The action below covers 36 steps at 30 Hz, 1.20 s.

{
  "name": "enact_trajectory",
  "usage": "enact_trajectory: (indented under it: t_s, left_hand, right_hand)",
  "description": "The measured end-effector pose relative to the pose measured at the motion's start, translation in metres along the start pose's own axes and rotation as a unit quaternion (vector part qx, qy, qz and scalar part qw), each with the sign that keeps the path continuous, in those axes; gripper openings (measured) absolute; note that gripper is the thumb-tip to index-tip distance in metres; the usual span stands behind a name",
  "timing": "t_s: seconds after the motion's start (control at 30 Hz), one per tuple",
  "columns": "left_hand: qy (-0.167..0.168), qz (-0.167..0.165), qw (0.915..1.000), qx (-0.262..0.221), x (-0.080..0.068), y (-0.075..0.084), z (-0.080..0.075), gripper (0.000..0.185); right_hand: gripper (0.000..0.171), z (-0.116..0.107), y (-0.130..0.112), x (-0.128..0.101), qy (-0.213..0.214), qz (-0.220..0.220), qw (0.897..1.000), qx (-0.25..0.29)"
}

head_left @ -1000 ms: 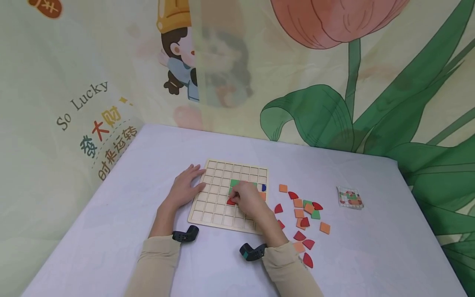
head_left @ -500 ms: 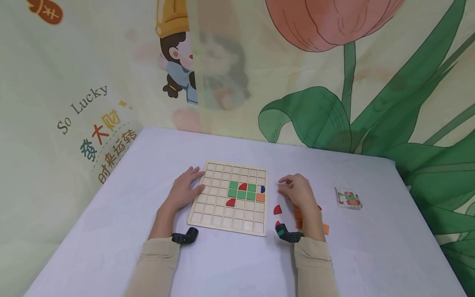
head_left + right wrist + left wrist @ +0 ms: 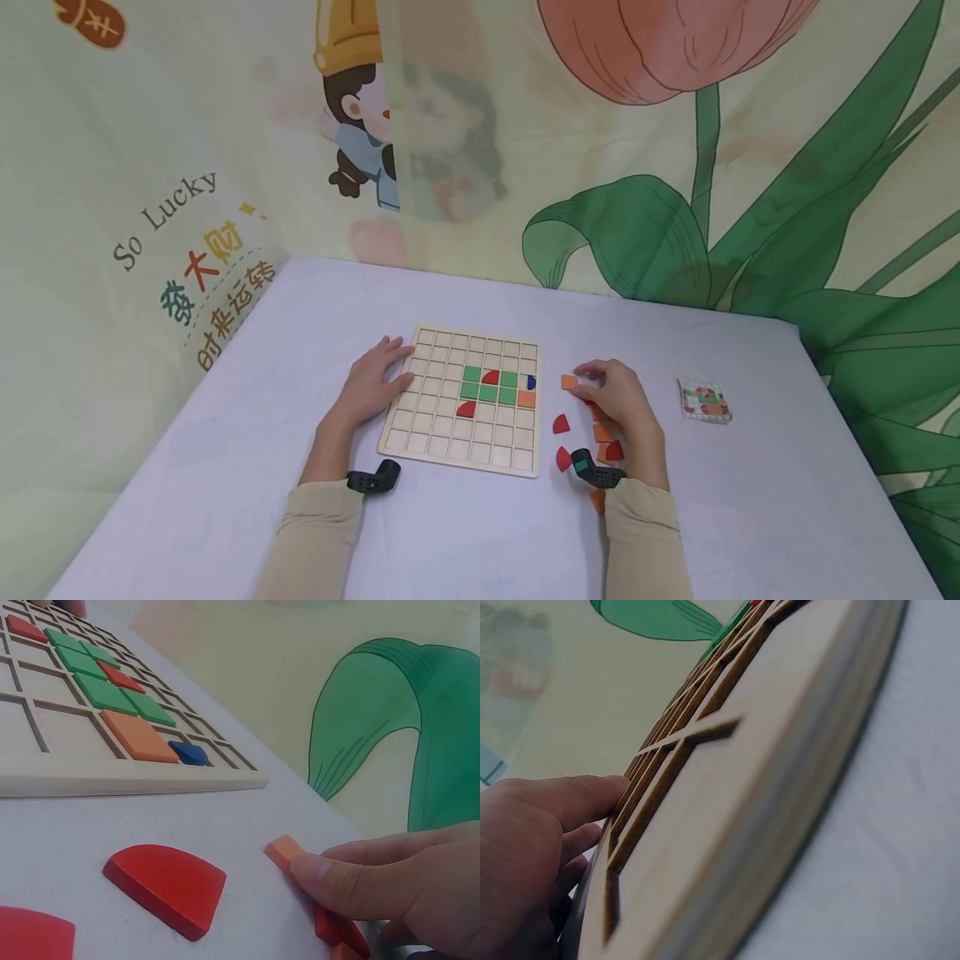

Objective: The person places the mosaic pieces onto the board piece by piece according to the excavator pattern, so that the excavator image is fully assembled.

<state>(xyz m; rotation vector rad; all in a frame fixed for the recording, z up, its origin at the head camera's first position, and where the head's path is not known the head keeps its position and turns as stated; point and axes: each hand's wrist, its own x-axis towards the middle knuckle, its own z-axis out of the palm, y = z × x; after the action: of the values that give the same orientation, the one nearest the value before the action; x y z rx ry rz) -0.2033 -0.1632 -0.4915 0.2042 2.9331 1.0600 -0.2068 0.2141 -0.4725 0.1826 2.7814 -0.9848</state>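
Observation:
A wooden grid board [image 3: 431,417] lies on the table, bearing several green squares [image 3: 488,392], red quarter-circle pieces [image 3: 466,409], an orange square and a blue piece. My left hand [image 3: 369,380] rests at its left edge with extended fingers; in the left wrist view a finger [image 3: 585,796] touches the rim. To the right of the board, my right hand [image 3: 618,396] pinches a loose orange square tile [image 3: 569,382] between thumb and forefinger, the tile still lying on the table. From the right wrist, the thumb [image 3: 330,877] covers the near part of that orange tile [image 3: 285,851].
Loose orange and red pieces lie beneath and beside my right hand, partly hidden by it. Two red quarter-circles [image 3: 562,424] sit between hand and board. A small patterned card [image 3: 705,401] is farther right. A printed curtain [image 3: 465,233] hangs behind the table.
My right hand has left the board, where a red quarter-circle now shows in the cell it was working at, and has moved right to the loose orange tile. My left hand stays put.

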Motion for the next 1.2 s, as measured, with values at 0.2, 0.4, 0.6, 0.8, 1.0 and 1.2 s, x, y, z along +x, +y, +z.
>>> enact_trajectory:
  t_s: [0.2,0.4,0.6,0.8,1.0,1.2]
  left_hand:
    - [-0.001,-0.004,1.0,0.0,-0.001,-0.001,0.001,0.053]
    - [-0.001,-0.002,1.0,-0.002,-0.001,-0.001,0.002,0.053]
    - [-0.002,-0.002,1.0,-0.001,0.0,-0.001,0.002,0.053]
    - [0.0,-0.002,1.0,0.002,0.002,-0.003,0.003,0.053]
    - [0.0,-0.003,1.0,0.001,0.002,-0.003,0.002,0.053]
    - [-0.001,0.002,1.0,0.002,0.002,-0.002,0.002,0.053]
  right_hand:
    - [0.032,0.002,-0.001,-0.001,-0.002,0.009,1.0,0.01]
    - [0.028,0.002,-0.003,-0.001,-0.003,0.01,1.0,0.011]
    - [0.02,0.0,-0.009,-0.004,0.014,0.001,1.0,0.016]
    - [0.014,0.012,-0.039,-0.008,-0.008,-0.056,0.998,0.026]
    - [0.011,0.04,-0.071,-0.011,-0.07,-0.148,0.986,0.009]
    - [0.015,0.056,-0.087,-0.017,-0.088,-0.176,0.98,-0.022]
